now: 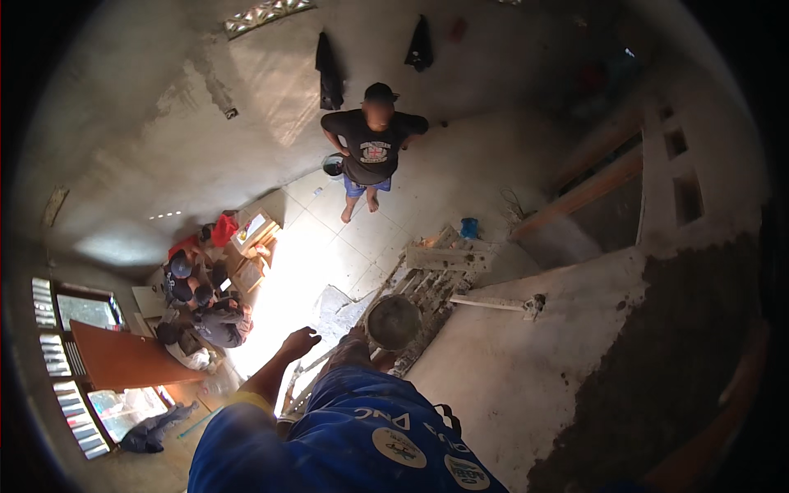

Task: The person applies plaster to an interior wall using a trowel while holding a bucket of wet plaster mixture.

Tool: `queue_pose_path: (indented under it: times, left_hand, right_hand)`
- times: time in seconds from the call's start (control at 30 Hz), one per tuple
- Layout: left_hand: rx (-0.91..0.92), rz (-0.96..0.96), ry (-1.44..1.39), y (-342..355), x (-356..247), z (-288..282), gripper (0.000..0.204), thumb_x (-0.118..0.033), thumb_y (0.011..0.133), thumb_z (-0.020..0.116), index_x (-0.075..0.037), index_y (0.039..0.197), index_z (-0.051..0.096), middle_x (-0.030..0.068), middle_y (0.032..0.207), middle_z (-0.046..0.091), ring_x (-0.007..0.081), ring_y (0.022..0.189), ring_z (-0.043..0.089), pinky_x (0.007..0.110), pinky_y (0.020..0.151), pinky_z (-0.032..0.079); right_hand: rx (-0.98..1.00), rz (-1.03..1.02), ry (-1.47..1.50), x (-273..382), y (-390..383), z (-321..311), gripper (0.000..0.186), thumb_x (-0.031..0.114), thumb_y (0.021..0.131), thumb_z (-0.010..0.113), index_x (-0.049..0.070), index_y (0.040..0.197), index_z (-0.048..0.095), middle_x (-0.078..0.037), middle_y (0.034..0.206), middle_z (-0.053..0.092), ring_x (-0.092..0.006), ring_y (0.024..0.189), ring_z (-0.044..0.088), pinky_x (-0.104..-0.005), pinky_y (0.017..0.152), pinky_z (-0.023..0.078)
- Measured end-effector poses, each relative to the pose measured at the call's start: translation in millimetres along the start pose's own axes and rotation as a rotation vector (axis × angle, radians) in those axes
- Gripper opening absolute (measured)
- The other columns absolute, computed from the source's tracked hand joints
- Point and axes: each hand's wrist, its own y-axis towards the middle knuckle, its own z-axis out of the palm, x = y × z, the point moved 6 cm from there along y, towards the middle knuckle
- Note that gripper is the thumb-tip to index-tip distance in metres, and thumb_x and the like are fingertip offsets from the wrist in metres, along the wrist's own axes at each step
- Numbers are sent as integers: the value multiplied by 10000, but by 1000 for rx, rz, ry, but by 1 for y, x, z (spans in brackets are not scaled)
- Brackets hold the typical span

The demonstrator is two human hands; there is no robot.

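My left hand (301, 342) hangs out to the left at about waist height, fingers loosely bent and apart, with nothing visible in it. On the right, my right arm (713, 419) stretches up in deep shadow along the wall. Its hand (749, 361) is too dark to show its fingers or anything held. A round bucket (394, 322) of grey material stands by my feet on a rough wooden plank platform (427, 286). Beside me, the wall has a dark, wet-looking patch of plaster (657, 353) next to its paler surface.
A person (374, 144) stands facing me beyond the platform. Several people sit at the left near wooden boxes (255, 232). A blue container (469, 228) is past the platform's end. A pale bar (493, 303) lies beside the wall. An orange-brown panel (123, 357) leans by the windows.
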Motion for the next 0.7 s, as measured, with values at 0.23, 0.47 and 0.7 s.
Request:
queue_pose_path:
  times: [0.23,0.47,0.7]
  left_hand:
    - [144,-85,57,9,79,46,534,-513,859,571,-74,1159,613,167,1103,650,319,1071,597,391,915,464]
    - [217,276,266,40,22,37,373,-378,906,514,-75,1090,632,173,1105,638,333,1049,595,406,911,465]
    - [250,399,227,99,12,24,366,-364,934,478,-46,1043,624,153,1094,636,327,1030,597,406,888,465]
  right_hand:
    - [-324,270,-258,-225,-119,84,291,391,913,561,113,998,545,-46,822,578,-178,642,547,-329,566,446]
    - [-170,767,-316,-482,-275,225,329,419,902,567,93,944,558,-45,772,583,-178,616,563,-329,561,456]
    - [274,992,-566,-625,-405,334,375,448,891,573,72,889,570,-43,722,589,-178,591,580,-329,556,466]
